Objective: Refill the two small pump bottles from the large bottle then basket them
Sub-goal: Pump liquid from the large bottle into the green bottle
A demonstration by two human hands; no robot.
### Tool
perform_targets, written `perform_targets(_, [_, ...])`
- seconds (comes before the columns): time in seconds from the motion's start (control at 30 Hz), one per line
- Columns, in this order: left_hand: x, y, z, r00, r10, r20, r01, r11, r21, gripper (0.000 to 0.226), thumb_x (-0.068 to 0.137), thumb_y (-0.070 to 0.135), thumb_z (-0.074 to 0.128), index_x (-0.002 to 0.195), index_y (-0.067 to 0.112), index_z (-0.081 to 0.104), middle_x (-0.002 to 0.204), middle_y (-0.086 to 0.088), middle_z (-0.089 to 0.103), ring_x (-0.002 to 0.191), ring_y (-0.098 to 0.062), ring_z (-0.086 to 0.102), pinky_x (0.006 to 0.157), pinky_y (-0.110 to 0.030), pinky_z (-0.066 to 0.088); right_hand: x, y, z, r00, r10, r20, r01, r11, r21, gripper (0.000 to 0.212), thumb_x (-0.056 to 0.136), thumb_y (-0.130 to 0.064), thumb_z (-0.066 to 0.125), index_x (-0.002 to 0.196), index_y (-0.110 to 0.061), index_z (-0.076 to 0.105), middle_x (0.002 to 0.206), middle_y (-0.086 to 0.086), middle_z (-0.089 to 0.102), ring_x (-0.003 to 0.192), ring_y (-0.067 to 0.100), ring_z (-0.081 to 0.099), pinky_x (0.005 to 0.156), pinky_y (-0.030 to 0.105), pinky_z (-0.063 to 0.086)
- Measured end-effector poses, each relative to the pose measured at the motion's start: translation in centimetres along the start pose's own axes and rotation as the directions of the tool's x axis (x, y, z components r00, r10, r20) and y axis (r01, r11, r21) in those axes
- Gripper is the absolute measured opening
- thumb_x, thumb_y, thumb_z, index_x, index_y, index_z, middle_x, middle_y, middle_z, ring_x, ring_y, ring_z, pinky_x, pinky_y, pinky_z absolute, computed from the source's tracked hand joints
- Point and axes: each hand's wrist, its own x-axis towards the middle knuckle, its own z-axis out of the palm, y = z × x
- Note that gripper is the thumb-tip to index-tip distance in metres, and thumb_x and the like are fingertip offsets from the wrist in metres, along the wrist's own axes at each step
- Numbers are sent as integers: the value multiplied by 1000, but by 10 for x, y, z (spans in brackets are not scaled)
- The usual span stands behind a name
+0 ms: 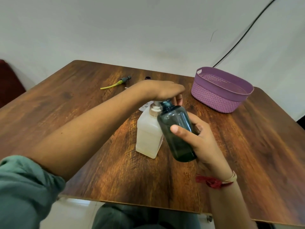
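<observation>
My right hand grips a dark teal bottle round its body and holds it tilted above the table, its open neck leaning toward a pump head. My left hand lies palm down on that pump head, fingers stretched to the right and thumb hanging down by the teal neck. The pump belongs to a translucent white bottle, which stands upright on the table and touches the teal bottle. A purple basket sits at the back right with nothing visible inside.
A loose pump with a yellowish tube and a small dark purple cap lie near the far edge of the wooden table. Something white with purple marks shows behind the white bottle. A black cable hangs on the wall.
</observation>
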Motion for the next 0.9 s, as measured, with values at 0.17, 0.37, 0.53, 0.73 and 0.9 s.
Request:
perform_targets(0.17, [2,6,-3,998,-8,57,1,992,127,47,105,27,16,91,15,59,99,-4,62,89,-15,54,90,-33,38,-2,-1,-2,1000,-2,12,2,1000,-13,57,63,-42,70,112,-14,63,92,-7,71,82,6,67,63,15,50])
perform_targets(0.37, [4,4,-3,1000,9,23,-11,997,74,46,104,27,18,98,11,61,104,-7,64,88,-16,56,87,-31,41,0,-2,-2,1000,2,16,-2,1000,5,57,62,-42,70,111,-14,63,92,-6,71,82,7,67,63,16,50])
perform_targets(0.53, [3,-1,1,1000,11,0,-11,999,52,48,104,27,16,92,13,61,109,-9,66,102,-23,59,85,-29,42,-2,-2,-2,999,6,37,-7,1000,8,51,62,-42,69,108,-20,63,91,-8,71,82,5,67,63,15,50])
perform_targets(0.73, [5,7,-6,1000,5,28,-9,992,127,48,104,29,15,95,14,61,109,-8,64,99,-20,56,85,-31,39,-1,-5,-2,999,-4,34,4,1000,1,51,63,-42,70,108,-18,63,91,-8,71,82,6,67,64,15,50])
perform_targets(0.9, [3,0,1,1000,25,13,-26,996,80,48,104,26,16,95,11,61,104,-6,65,98,-19,59,86,-30,39,-3,-2,-2,999,11,37,-12,1000,16,55,63,-42,70,110,-16,63,89,-8,70,80,5,66,63,14,49])
